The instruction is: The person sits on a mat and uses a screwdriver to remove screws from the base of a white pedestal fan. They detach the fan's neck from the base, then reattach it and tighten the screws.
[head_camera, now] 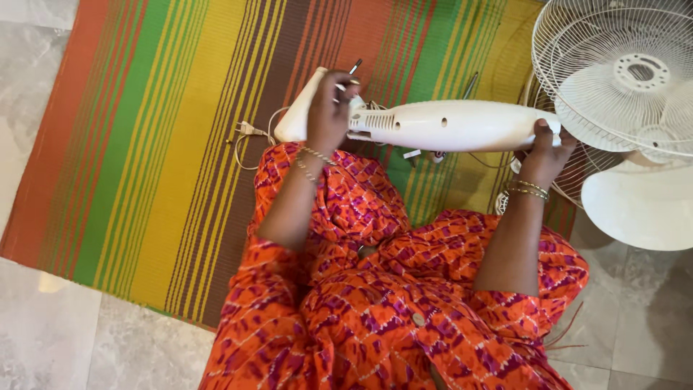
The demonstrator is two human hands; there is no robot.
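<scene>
A long white fan body (pixel 440 124) with vent slots lies sideways above my lap. My left hand (pixel 330 108) grips its left end, near a thin dark screwdriver tip (pixel 355 66). My right hand (pixel 544 153) holds the right end of the body, next to the white wire fan guard (pixel 621 65) with its blades inside. A white cord with a plug (pixel 247 131) trails from the left end over the mat. I sit cross-legged in orange and purple patterned clothes.
A striped mat (pixel 144 144) in green, yellow, orange and brown covers the marble floor (pixel 43 339). A round white fan base (pixel 639 206) lies at the right beneath the guard. Small loose parts (pixel 422 154) sit under the fan body.
</scene>
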